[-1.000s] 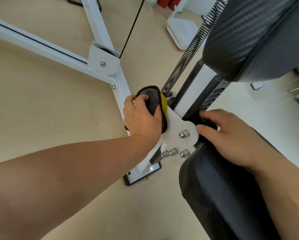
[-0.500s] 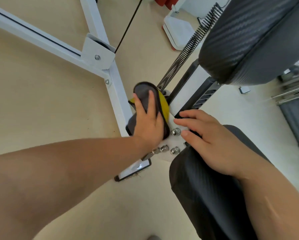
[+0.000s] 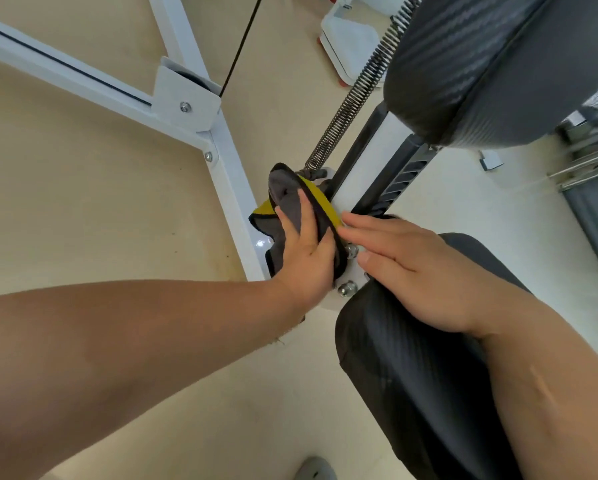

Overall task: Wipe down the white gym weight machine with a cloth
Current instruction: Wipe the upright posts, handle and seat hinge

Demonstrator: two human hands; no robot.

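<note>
left hand (image 3: pixel 306 258) uncurled from gripping to flat on cloth (image 3: pixel 283 192), right hand (image 3: pixel 411 268) slid left over bracket (image 3: pixel 350 271), fingertips now meeting cloth

Smooth beige floor (image 3: pixel 82 209), seen from above, fills the left and centre of the view; toward the right it reads paler, almost white (image 3: pixel 498 244). Fine dark specks (image 3: pixel 226 254) are scattered on the beige area. At the top edge stands a white base with a red rim (image 3: pixel 349 39), partly cut off. At the right edge, chrome bars (image 3: pixel 588 168) lie near a small grey block (image 3: pixel 491 160) on the floor. A rounded grey object (image 3: pixel 313 469) is cropped at the bottom edge. Lighting is even and diffuse, with soft shadows.
</note>
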